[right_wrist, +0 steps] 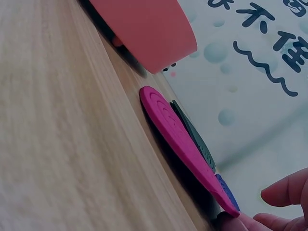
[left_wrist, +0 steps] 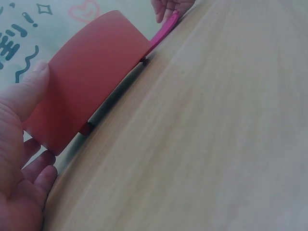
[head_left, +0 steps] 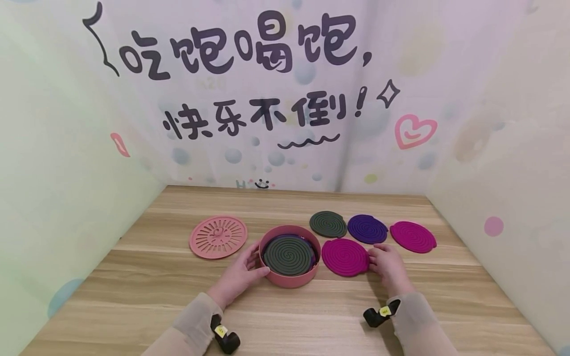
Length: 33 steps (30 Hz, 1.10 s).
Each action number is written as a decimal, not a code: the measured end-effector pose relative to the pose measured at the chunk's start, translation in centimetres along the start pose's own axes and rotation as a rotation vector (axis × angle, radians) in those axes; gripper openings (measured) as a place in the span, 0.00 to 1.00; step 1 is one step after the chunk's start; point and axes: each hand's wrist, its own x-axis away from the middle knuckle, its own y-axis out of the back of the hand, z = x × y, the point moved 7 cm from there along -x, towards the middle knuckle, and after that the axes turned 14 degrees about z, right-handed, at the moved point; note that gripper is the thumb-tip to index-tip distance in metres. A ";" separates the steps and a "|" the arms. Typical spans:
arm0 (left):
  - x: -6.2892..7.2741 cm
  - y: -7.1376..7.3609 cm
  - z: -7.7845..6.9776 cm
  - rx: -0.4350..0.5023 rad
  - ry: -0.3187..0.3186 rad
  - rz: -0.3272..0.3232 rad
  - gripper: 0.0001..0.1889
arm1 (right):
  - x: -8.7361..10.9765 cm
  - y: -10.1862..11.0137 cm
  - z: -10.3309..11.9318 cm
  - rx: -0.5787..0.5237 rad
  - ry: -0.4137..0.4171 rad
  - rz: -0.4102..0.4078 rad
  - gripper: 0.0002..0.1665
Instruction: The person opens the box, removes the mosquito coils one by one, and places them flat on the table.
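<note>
Sleeves [head_left: 189, 324] cross the bottom edge. Our left hand [head_left: 238, 274] clasps a pink box [head_left: 290, 281]; our right hand [head_left: 389, 266] touches a spiral-ribbed magenta disc [head_left: 345, 257], pinch unclear.

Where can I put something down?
There's bare table in front of the pink box, between the left wrist camera and right wrist camera. More lies in front of the pink slotted disc, left of the left sleeve. It's crowded right of the box: the green disc, purple disc and nearer magenta disc sit close together.
</note>
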 end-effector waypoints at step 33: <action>0.0 -0.1 -0.3 -0.012 -0.003 0.006 0.44 | 0.8 1.0 0.0 -0.095 -0.023 0.020 0.35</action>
